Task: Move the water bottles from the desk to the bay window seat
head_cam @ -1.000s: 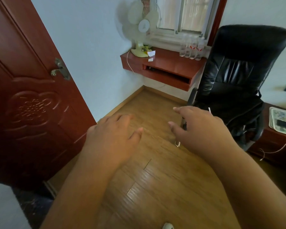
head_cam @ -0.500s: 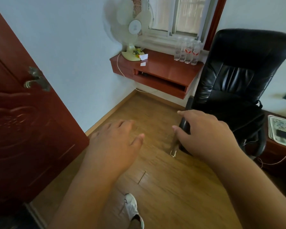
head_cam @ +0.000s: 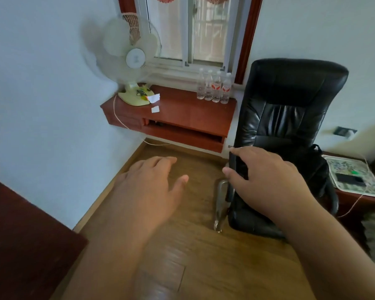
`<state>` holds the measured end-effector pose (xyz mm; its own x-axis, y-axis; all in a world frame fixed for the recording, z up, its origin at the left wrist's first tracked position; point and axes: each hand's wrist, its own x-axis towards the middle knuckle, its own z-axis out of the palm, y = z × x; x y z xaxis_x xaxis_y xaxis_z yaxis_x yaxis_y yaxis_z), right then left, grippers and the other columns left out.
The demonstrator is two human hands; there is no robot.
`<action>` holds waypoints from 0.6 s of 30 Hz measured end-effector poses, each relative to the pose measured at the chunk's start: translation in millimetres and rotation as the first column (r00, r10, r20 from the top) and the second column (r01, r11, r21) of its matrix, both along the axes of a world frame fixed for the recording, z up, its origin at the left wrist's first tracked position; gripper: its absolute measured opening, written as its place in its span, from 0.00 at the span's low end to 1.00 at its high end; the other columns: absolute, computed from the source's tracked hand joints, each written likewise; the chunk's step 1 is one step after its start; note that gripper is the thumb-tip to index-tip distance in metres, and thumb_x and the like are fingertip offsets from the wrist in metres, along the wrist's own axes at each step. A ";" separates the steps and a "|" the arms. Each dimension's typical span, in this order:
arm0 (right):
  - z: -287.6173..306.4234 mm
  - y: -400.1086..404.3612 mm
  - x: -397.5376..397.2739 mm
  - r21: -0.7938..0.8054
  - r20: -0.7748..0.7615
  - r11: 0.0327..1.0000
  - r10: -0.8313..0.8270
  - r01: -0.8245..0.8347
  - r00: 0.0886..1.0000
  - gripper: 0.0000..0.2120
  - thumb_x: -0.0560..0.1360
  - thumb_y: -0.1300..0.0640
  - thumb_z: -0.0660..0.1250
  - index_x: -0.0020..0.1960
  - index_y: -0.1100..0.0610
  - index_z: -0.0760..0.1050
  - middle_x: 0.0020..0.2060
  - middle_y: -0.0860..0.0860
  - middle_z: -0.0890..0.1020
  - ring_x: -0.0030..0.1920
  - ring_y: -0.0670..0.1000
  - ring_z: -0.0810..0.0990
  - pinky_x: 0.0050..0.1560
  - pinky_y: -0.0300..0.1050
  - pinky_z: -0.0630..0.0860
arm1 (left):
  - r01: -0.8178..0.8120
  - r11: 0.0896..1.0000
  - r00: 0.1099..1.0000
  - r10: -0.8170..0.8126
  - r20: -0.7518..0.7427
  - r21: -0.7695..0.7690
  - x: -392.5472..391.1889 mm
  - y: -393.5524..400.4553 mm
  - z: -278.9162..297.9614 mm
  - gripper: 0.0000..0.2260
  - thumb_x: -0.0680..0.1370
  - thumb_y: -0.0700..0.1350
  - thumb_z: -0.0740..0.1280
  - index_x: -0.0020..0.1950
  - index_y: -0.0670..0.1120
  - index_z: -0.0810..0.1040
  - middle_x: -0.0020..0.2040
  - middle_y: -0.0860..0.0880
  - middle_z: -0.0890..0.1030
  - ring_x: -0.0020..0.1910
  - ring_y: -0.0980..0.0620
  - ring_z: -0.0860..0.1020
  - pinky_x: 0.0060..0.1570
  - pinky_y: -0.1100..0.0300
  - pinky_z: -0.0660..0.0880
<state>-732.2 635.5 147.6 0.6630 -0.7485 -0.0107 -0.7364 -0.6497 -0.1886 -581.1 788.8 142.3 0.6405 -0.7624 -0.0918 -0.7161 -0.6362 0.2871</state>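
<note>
Since the earlier frames the person has walked closer to the desk (head_cam: pixel 188 113), and the brown door (head_cam: pixel 26 241) has slid almost out of view at the near left, so the water bottles (head_cam: pixel 213 88) look larger and clearer. This means the approach is nearly finished, but no bottle is picked up yet. The four bottles stand close together at the far right of the desk, just below the window (head_cam: pixel 195 33), well apart from both hands. The left hand (head_cam: pixel 152 189) hangs over the wooden floor (head_cam: pixel 204 245) with relaxed fingers and holds nothing. The right hand (head_cam: pixel 266 182) is also empty, fingers spread, in front of the black chair (head_cam: pixel 288 118); whether it touches the armrest cannot be told. The floor between wall and chair gives free room to step forward. The chair back stands just beside the bottles, and the fan (head_cam: pixel 130 59) takes the left of the desk, so a reach from the front looks best.
</note>
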 end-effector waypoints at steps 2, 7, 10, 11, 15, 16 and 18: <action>-8.7 -10.4 16.9 0.013 -0.034 0.999 -0.031 0.032 0.999 0.30 0.79 0.33 0.59 0.79 0.40 0.61 0.73 0.42 0.72 0.72 0.50 0.72 0.68 0.56 0.72 | 0.007 1.000 1.000 -0.007 -0.012 -0.006 24.3 -12.2 -6.0 0.27 0.81 0.67 0.57 0.79 0.62 0.60 0.79 0.57 0.65 0.78 0.51 0.64 0.74 0.46 0.66; -18.1 -37.9 54.0 0.021 -0.069 0.997 -0.074 0.075 0.995 0.30 0.79 0.32 0.58 0.78 0.39 0.61 0.73 0.41 0.72 0.71 0.50 0.73 0.67 0.56 0.72 | 0.041 0.999 0.998 -0.041 -0.050 0.004 66.5 -36.0 -19.9 0.27 0.81 0.67 0.56 0.79 0.63 0.61 0.79 0.58 0.66 0.78 0.53 0.65 0.73 0.46 0.66; -20.1 -60.3 86.4 0.033 -0.040 0.999 -0.041 0.042 0.998 0.30 0.79 0.33 0.58 0.79 0.40 0.61 0.75 0.42 0.70 0.74 0.50 0.71 0.70 0.56 0.70 | 0.029 1.000 0.999 -0.029 -0.037 0.009 94.6 -58.1 -24.4 0.26 0.81 0.66 0.55 0.79 0.63 0.61 0.79 0.59 0.65 0.78 0.54 0.63 0.74 0.47 0.65; -21.0 -68.8 98.5 0.033 -0.029 0.999 -0.023 0.024 0.999 0.30 0.80 0.33 0.58 0.79 0.40 0.62 0.75 0.41 0.70 0.74 0.50 0.70 0.70 0.55 0.69 | 0.019 1.000 0.999 -0.019 -0.031 0.009 104.7 -66.3 -25.0 0.26 0.81 0.66 0.55 0.79 0.62 0.61 0.79 0.59 0.66 0.78 0.54 0.63 0.74 0.47 0.65; -28.0 -113.5 152.5 0.075 0.016 0.996 0.039 -0.040 0.999 0.30 0.80 0.34 0.59 0.79 0.40 0.62 0.74 0.42 0.71 0.72 0.50 0.72 0.70 0.57 0.71 | -0.055 0.997 0.998 0.055 0.003 0.046 148.7 -100.6 -25.6 0.26 0.81 0.66 0.56 0.79 0.62 0.60 0.79 0.57 0.66 0.78 0.52 0.64 0.73 0.45 0.67; -28.8 -127.6 167.7 0.090 0.028 0.994 0.058 -0.060 0.998 0.30 0.80 0.34 0.59 0.79 0.41 0.62 0.74 0.43 0.72 0.72 0.50 0.73 0.70 0.59 0.72 | -0.077 0.995 0.997 0.077 0.016 0.063 160.3 -110.5 -24.2 0.27 0.82 0.66 0.56 0.79 0.61 0.60 0.79 0.57 0.66 0.78 0.51 0.64 0.73 0.45 0.67; -27.7 -155.8 198.5 0.105 0.041 0.989 0.103 -0.107 0.994 0.30 0.79 0.34 0.59 0.79 0.41 0.62 0.75 0.43 0.71 0.72 0.51 0.72 0.70 0.60 0.72 | -0.126 0.988 0.991 0.122 0.048 0.091 182.2 -130.6 -19.1 0.26 0.82 0.66 0.56 0.79 0.61 0.60 0.79 0.57 0.65 0.78 0.51 0.64 0.73 0.45 0.67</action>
